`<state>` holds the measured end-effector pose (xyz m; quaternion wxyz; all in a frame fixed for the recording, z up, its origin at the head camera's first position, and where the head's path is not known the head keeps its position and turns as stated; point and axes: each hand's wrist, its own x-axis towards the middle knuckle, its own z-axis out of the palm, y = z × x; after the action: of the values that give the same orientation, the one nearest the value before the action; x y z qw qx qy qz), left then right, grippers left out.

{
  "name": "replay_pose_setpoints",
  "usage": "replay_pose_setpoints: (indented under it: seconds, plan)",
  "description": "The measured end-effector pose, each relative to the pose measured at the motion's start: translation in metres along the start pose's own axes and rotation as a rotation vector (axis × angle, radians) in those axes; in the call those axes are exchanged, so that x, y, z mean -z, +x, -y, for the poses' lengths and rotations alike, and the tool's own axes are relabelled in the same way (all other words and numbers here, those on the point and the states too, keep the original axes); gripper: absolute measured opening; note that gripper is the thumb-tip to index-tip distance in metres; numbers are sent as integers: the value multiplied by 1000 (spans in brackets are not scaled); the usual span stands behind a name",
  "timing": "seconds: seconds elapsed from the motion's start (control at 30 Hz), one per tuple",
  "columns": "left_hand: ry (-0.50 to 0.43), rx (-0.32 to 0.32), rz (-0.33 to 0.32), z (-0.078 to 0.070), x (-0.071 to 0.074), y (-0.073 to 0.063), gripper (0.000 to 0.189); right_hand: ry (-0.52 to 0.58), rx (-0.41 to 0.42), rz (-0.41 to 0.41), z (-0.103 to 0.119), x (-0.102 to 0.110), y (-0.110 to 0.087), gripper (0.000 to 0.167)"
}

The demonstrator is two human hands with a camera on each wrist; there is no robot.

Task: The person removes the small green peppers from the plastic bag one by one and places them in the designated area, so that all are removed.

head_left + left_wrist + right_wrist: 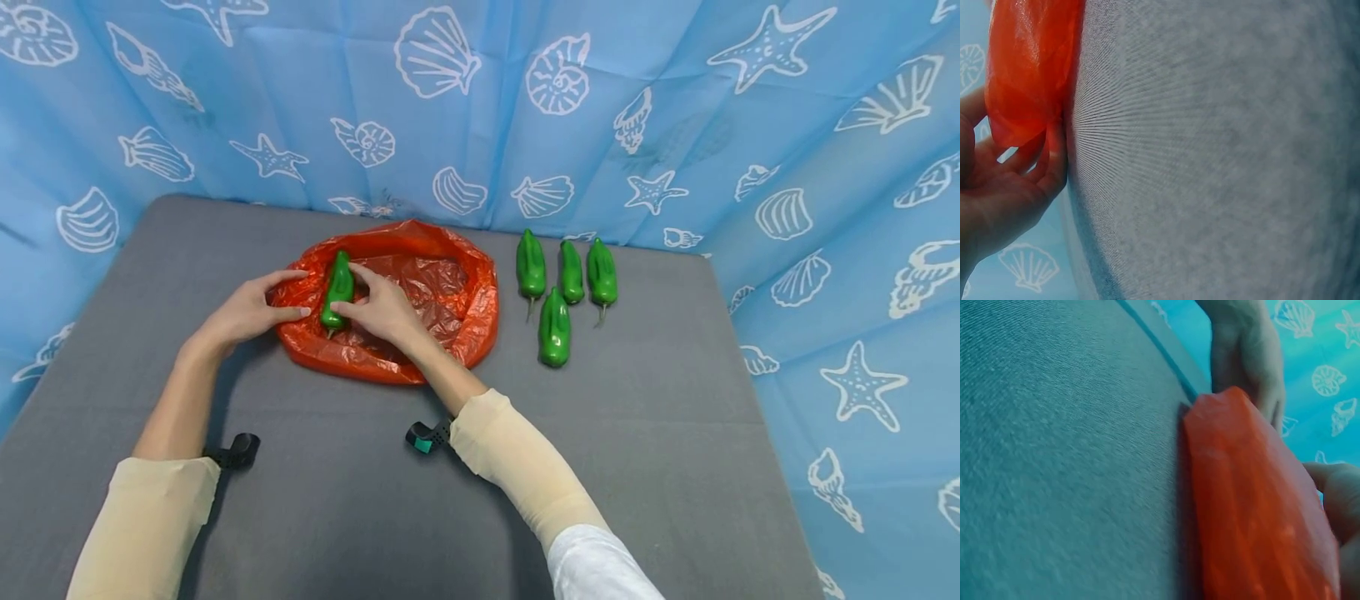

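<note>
A red plastic bag (480, 333) lies spread on the grey table, its mouth facing up and its rim rolled outward. My left hand (243, 310) holds the bag's left rim, thumb and forefinger reaching over the edge; in the left wrist view, other fingers (1054, 153) press the outside of the red plastic. Inside the bag's left part is a green pepper (340, 292), stem end toward me. My right hand (382, 308) reaches in over the front rim and grips this pepper, thumb near its lower end and forefinger higher up. The bag's wall hides much of this hand in the right wrist view.
Right of the bag, several green peppers lie in a group on the table: one (531, 265) nearest the bag, two (572, 273) farther right, and one (555, 329) closer to me. A blue curtain (480, 125) with white shells hangs behind the table (660, 467).
</note>
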<state>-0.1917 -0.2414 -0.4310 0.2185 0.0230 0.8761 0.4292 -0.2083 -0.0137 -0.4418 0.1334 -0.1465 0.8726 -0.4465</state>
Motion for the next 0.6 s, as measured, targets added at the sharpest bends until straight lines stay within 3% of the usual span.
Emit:
replay_pose_setpoints:
  seconds: [0.3, 0.6]
  plan:
    - [-21, -4, -1, 0, -1, 2, 74, -202, -42, -76, 9, -15, 7, 79]
    - [-22, -22, -16, 0, -2, 1, 72, -271, -120, -151, 15, -27, 9, 79]
